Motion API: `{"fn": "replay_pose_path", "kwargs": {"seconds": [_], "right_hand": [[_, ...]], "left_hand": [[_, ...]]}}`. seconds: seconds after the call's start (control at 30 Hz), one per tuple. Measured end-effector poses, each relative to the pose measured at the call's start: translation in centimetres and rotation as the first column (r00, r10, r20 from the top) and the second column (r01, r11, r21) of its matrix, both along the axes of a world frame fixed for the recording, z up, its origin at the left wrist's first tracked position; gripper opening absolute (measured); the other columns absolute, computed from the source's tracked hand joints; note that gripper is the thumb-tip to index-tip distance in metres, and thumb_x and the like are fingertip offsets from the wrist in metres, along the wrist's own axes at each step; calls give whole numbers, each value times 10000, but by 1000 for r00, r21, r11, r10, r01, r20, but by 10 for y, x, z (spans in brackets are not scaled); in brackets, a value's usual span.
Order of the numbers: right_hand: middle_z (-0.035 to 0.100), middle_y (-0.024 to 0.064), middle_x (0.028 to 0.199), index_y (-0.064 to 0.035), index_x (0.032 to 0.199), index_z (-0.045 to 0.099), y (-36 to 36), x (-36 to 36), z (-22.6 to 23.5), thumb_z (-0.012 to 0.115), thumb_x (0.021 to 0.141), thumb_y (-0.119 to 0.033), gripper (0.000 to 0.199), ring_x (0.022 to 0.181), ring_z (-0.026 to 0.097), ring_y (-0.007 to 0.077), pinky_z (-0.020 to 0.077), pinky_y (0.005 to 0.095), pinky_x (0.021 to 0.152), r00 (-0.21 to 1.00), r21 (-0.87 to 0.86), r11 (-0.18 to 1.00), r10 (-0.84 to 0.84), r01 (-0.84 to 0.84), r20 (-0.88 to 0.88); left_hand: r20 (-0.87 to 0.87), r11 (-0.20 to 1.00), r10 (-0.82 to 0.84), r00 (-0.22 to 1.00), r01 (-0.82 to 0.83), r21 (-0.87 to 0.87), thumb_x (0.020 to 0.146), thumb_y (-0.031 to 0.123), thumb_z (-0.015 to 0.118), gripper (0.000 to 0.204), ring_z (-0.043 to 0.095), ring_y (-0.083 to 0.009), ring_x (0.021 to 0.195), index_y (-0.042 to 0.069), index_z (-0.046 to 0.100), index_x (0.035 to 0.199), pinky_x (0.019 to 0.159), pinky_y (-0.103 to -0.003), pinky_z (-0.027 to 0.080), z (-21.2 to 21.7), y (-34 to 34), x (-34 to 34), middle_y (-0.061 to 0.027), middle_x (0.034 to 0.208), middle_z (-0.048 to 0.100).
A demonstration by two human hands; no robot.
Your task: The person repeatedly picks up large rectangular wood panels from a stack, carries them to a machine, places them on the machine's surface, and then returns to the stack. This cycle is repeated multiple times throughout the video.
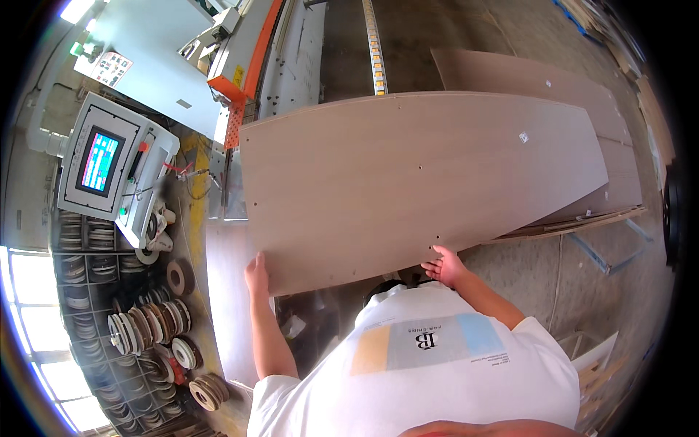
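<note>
A large brown board (408, 167), drilled with a few small holes and bearing a small white label, lies broad and flat before me. At its near left corner my left hand (257, 275) grips the left edge, thumb up along the side. My right hand (444, 267) is closed on the near edge, right of the middle, with the thumb by two small holes and the other fingers curled at the edge. The far left part of the board meets the orange and grey machine (234, 102). What supports its underside is hidden.
More brown boards (619, 171) are stacked at the right above a metal stand (590, 251). On the left are a control panel with a lit screen (102, 162) and a rack (87, 313) of edge-band rolls (149, 328). A roller rail (375, 51) runs beyond the board.
</note>
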State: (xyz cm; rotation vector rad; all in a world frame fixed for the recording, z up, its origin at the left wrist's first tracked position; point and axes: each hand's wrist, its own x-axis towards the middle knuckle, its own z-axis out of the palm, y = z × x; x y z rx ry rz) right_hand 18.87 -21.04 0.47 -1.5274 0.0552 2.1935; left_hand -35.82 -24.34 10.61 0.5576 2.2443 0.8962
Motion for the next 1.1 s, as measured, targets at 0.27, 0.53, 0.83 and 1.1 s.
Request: {"fn": "replay_pose_path", "kwargs": {"seconds": [0.27,0.53,0.83,1.1], "right_hand": [[654,62,1237,-77,1360,534,7,133,-49,582,916,-638,716,1056,656,223,487,443,899,974,33,998,40,-48,224],[584,61,1352,-136,1463,431,63,397,-133,569,927,-614,731,1215,558,223,449,404,903,782,154,876,-478,457,400],[585,33,1310,-152,1329,551,115,472,-171,571,939,-586,584,1140,563,220,464,404,913,680,30,712,-682,702,271],[558,52,1394,-168,1418,495,135,473,-140,454,980,-574,598,1220,549,289,468,507,974,661,35,737,-625,675,416]], "left_hand": [[-854,961,-271,444,171,-216,944,365,604,603,381,-331,1408,75,448,1449,1141,-516,299,-12,15,118,-180,1507,430],[-758,858,-503,414,344,-382,972,353,542,614,210,-342,1528,92,401,1510,1242,-532,115,-40,35,279,-152,1626,295],[-774,875,-483,409,234,-423,932,289,596,681,154,-346,1544,38,339,1510,1254,-538,90,-49,50,298,-171,1634,254],[-807,900,-436,399,204,-385,917,314,596,665,203,-338,1530,52,386,1491,1256,-519,113,-47,51,305,-173,1612,304]]}}
